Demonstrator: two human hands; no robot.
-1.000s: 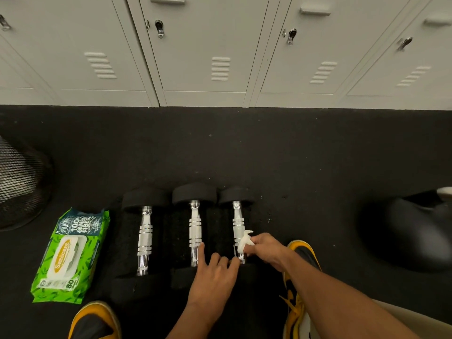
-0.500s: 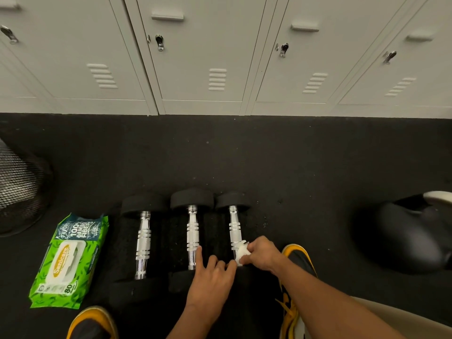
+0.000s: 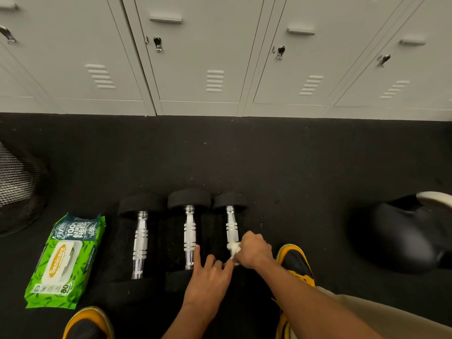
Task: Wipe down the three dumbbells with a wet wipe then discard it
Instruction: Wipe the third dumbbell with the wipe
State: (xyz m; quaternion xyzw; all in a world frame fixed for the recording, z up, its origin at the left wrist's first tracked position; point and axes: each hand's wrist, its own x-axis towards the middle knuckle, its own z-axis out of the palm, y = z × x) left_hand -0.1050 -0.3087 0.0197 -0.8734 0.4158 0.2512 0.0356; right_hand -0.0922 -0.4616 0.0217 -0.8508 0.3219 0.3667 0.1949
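Three dumbbells with chrome handles and black heads lie side by side on the dark floor: the left dumbbell [image 3: 140,244], the middle dumbbell [image 3: 189,234] and the right dumbbell [image 3: 230,226]. My right hand [image 3: 254,253] grips a bunched white wet wipe [image 3: 232,247] wrapped around the near part of the right dumbbell's handle. My left hand [image 3: 210,275] rests flat with fingers spread on the near heads of the middle and right dumbbells, index finger beside the middle handle. The near end of the right handle is hidden by my hands.
A green wet-wipe pack [image 3: 64,260] lies left of the dumbbells. A black mesh bin [image 3: 17,189] stands at the far left. Grey lockers [image 3: 200,69] line the back. A black bag [image 3: 401,238] sits at right. My yellow-black shoes [image 3: 297,263] flank the dumbbells.
My right hand has slid the wipe slightly along the right dumbbell's handle. My left hand stays pressed on the near heads. The camera has tilted a little.
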